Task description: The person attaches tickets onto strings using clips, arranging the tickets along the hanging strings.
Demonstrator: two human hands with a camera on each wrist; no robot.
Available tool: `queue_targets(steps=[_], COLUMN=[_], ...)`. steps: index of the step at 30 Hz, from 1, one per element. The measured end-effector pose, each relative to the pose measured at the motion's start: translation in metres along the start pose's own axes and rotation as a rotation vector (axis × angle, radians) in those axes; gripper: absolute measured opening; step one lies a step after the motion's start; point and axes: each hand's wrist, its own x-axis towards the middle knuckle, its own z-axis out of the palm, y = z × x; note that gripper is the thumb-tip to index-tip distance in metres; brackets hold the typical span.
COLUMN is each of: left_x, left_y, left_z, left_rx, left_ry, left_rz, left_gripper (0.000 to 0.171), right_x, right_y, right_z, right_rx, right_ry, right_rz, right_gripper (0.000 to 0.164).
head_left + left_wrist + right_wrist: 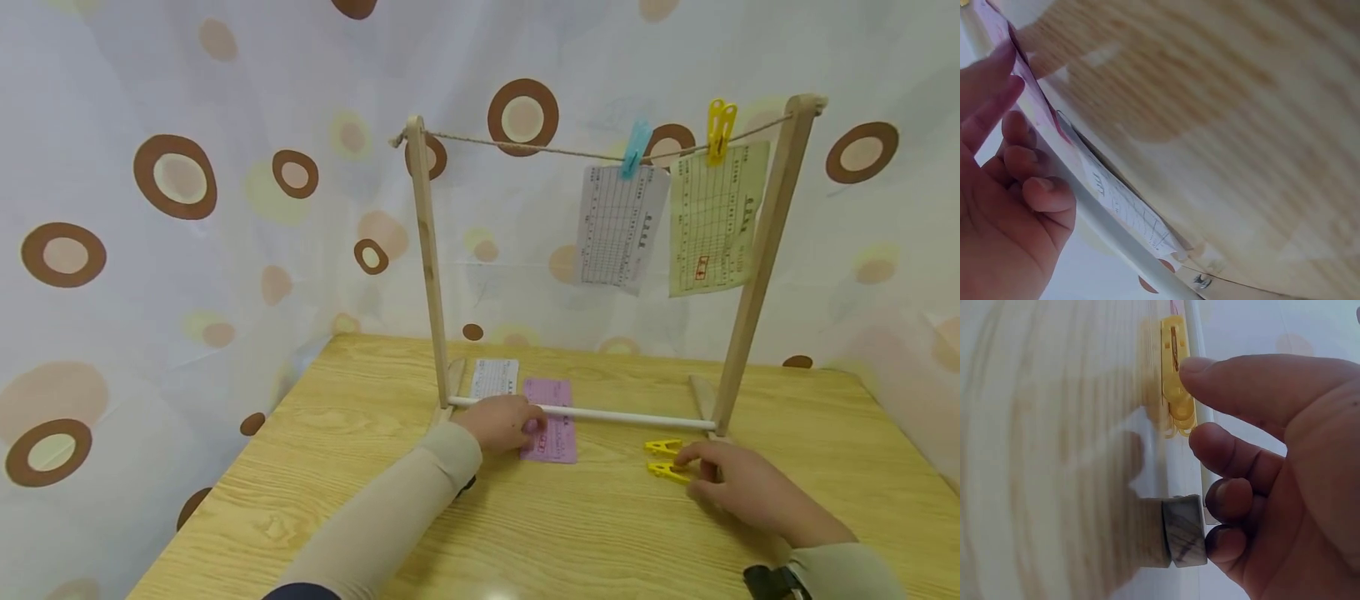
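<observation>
My left hand (501,422) reaches over the white rod, its fingertips at the left part of a purple printed paper slip (557,446) lying on the table. In the left wrist view the thumb and forefinger sit right at that slip, the other fingers loosely bent. Partly behind this hand lies a white printed slip (495,377). My right hand (738,483) is beside two yellow clothespins (663,447) on the table at the right. Its thumb overlaps the nearer clothespin (1175,362) in the right wrist view, with thumb and forefinger apart.
A wooden frame (427,250) with a white bottom rod (622,417) carries a sagging rope (517,148). From the rope hang a white slip (618,225) on a blue clothespin (636,148) and a yellow-green slip (712,225) on a yellow clothespin (720,132). A patterned curtain (247,100) stands behind.
</observation>
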Motion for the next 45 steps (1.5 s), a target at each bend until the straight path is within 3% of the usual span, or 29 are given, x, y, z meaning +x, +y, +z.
queue_targets(steps=[9,14,18,24,29,32,35,39,45], left_x=[-0.011,-0.016,-0.02,-0.028,-0.034,-0.035,-0.034,-0.032,-0.034], left_y=[0.013,0.017,0.018,0.022,0.023,0.02,0.018,0.016,0.02], left_z=[-0.005,-0.006,-0.003,-0.001,-0.003,-0.004,-0.004,-0.004,-0.001], left_rx=[-0.041,0.014,0.04,0.026,-0.058,-0.138,-0.194,-0.196,-0.183], left_ry=[-0.062,-0.106,-0.103,-0.081,-0.046,0.001,0.025,-0.008,-0.024], left_rz=[-0.048,-0.053,-0.022,0.022,0.016,-0.037,-0.092,-0.105,-0.128], left_gripper=[0.062,0.086,0.081,0.047,0.019,0.022,0.039,0.051,0.048], right_x=[0.0,0.0,0.0,0.0,-0.002,-0.002,-0.002,-0.001,-0.001], right_y=[0.002,0.003,0.004,0.007,0.009,0.009,0.009,0.01,0.009], right_z=[-0.002,-0.004,-0.005,-0.003,-0.004,-0.004,-0.004,-0.002,0.002], right_rx=[-0.031,-0.046,-0.059,-0.075,-0.078,-0.068,-0.046,-0.01,0.011], right_ry=[0.014,0.002,0.009,0.011,0.001,-0.002,-0.003,-0.001,-0.015], right_rz=[0.014,0.023,0.028,0.019,0.0,-0.016,-0.03,-0.029,-0.019], right_gripper=[0.033,0.035,0.033,0.029,0.028,0.03,0.034,0.038,0.039])
